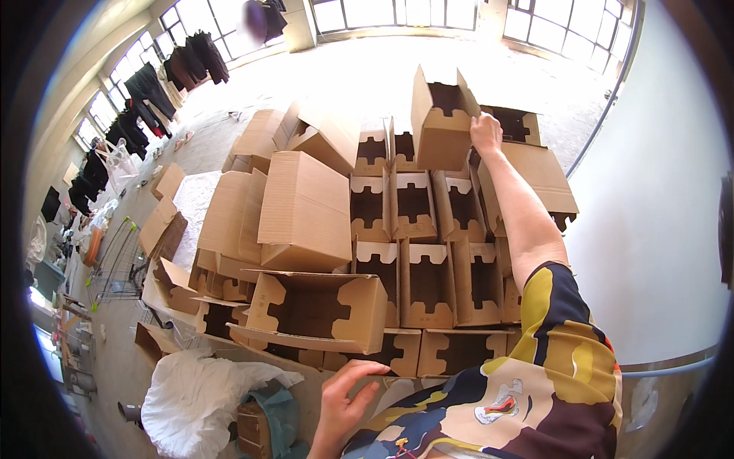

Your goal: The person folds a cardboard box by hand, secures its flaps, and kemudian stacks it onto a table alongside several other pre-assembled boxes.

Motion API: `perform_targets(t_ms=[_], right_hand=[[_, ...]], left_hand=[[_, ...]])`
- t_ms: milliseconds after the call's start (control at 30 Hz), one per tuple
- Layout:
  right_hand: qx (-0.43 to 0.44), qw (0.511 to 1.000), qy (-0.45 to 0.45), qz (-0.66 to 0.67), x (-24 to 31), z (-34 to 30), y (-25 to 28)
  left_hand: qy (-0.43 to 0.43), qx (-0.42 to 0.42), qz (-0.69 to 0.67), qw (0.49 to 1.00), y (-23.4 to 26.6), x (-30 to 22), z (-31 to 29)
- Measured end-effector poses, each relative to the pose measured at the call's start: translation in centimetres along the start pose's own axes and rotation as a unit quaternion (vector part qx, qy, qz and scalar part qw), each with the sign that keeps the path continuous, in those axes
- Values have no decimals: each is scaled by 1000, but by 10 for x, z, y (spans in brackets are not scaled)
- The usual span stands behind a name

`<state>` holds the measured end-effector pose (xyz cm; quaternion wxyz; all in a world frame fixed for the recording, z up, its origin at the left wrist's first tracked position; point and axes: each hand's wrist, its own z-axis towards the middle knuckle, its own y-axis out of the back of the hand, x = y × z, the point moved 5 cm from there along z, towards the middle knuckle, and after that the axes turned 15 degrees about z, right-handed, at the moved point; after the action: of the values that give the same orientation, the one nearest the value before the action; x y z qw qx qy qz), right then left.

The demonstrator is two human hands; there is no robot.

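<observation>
My right hand point(486, 133) reaches out to the far side and grips the right edge of an open cardboard box point(443, 136). That box stands above the rows of other boxes, its flaps raised. Close to my body, my left hand point(348, 394) is open, thumb and fingers apart, near the front edge of an open cardboard box point(410, 359) in the nearest row. Several open-topped boxes point(428, 283) with notched inner flaps stand in rows between my hands. To their left, an open box point(359, 314) lies tilted on top, beside a larger upturned box point(306, 206).
More cardboard boxes point(229, 214) are piled at the left. A white plastic bag point(191, 398) sits at the lower left beside a blue cloth point(283, 413). Dark garments point(149, 96) hang at the far left. A pale panel point(657, 183) rises on the right.
</observation>
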<state>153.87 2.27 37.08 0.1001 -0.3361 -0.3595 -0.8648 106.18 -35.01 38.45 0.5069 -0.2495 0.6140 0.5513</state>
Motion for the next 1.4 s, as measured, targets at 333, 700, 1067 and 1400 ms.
perform_targets(t_ms=[333,700,1067,1400], right_hand=[[-15,993,-55,-104,-43,-2,9],[322,888,133,299,181,-237,67],[302,884,170,313,216,-326,76],[196,935,23,295,108,-238,238]], left_hand=[[-11,-8,15,1000,-2,-8,-7],[-95,-334,87,934,80,11,-32],[52,-304,-6,951,135,110,-14],[-175,-134,59,974,-1,-23,26]])
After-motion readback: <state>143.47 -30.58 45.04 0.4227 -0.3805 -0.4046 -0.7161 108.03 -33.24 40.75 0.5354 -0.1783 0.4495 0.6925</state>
